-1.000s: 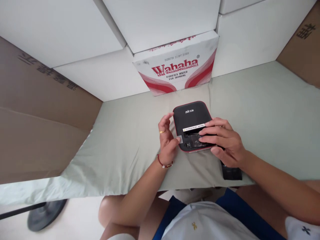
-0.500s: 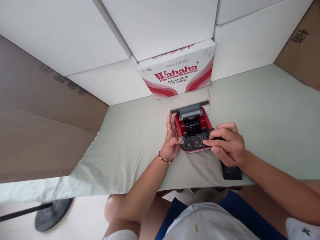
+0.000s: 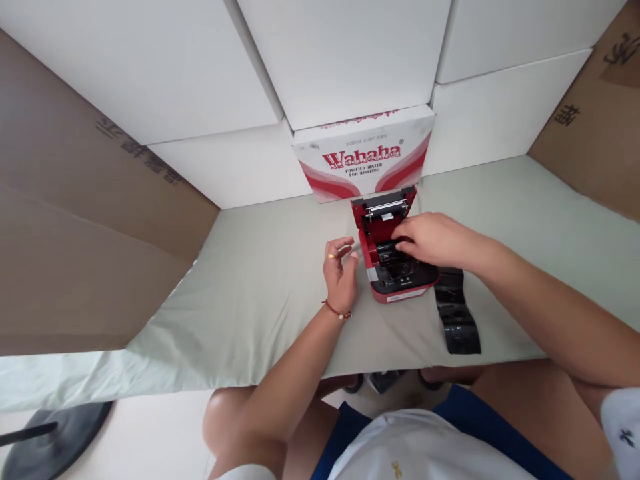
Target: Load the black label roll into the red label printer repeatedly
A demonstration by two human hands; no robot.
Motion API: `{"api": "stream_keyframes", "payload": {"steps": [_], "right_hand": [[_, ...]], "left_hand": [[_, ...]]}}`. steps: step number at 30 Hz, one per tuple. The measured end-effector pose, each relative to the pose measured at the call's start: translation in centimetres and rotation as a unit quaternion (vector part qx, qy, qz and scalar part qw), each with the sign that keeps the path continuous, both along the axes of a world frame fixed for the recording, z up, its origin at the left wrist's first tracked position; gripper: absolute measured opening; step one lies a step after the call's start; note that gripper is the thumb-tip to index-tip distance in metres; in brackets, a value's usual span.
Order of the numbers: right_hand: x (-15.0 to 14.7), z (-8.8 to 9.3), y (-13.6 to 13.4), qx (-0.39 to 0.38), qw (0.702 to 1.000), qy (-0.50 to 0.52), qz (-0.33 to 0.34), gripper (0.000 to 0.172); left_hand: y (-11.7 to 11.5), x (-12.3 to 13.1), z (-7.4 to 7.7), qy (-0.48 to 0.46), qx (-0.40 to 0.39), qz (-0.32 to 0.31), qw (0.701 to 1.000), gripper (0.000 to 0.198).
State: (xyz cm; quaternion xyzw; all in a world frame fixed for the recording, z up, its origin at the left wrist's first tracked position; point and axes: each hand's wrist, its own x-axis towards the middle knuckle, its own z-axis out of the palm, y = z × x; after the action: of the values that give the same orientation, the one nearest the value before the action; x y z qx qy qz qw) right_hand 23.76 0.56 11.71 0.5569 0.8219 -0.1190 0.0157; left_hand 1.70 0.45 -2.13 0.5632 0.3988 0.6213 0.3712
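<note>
A small red and black printer (image 3: 397, 283) sits on the pale green cloth of the table (image 3: 260, 293), its lid (image 3: 384, 203) swung up and back. My right hand (image 3: 430, 240) reaches into the open compartment, fingers curled over the black roll inside; whether it grips the roll is hidden. My left hand (image 3: 341, 270) hovers just left of the printer, fingers loosely apart, holding nothing. A ring and a red bead bracelet are on it.
A black strip of glossy material (image 3: 456, 313) lies right of the printer near the table's front edge. A Wahaha water carton (image 3: 365, 157) and white boxes stand behind. Brown cardboard flanks both sides. A black round base (image 3: 55, 443) is on the floor.
The printer's lid went from shut to fully open. My left hand let go of the printer's side, and my right hand moved from the front edge into the compartment.
</note>
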Motion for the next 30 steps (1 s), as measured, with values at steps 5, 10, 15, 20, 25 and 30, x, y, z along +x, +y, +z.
{"api": "stream_keyframes", "payload": {"steps": [5, 10, 15, 20, 25, 30], "right_hand": [[-3.7, -0.2, 1.6, -0.032, 0.993, -0.107, -0.025, 0.030], [-4.0, 0.5, 0.6, -0.023, 0.996, -0.084, -0.020, 0.032], [-1.1, 2.5, -2.6, 0.020, 0.999, -0.006, -0.049, 0.034], [8.3, 2.8, -6.1, 0.044, 0.960, 0.171, -0.217, 0.044], [16.4, -1.9, -7.3, -0.101, 0.955, 0.086, -0.265, 0.031], [15.3, -6.2, -7.4, -0.043, 0.967, 0.073, -0.240, 0.030]], "left_hand": [[-1.6, -0.2, 1.5, 0.170, 0.263, -0.076, 0.947, 0.050], [-2.0, 0.5, 1.5, 0.226, 0.370, -0.035, 0.901, 0.078], [-2.1, 0.5, 1.3, 0.235, 0.373, -0.017, 0.897, 0.079], [-2.0, 0.6, 1.4, 0.207, 0.346, -0.039, 0.914, 0.081], [-2.0, 0.8, 1.4, 0.176, 0.288, -0.092, 0.937, 0.077], [-1.6, 0.6, 1.1, 0.132, 0.241, -0.115, 0.955, 0.082]]}}
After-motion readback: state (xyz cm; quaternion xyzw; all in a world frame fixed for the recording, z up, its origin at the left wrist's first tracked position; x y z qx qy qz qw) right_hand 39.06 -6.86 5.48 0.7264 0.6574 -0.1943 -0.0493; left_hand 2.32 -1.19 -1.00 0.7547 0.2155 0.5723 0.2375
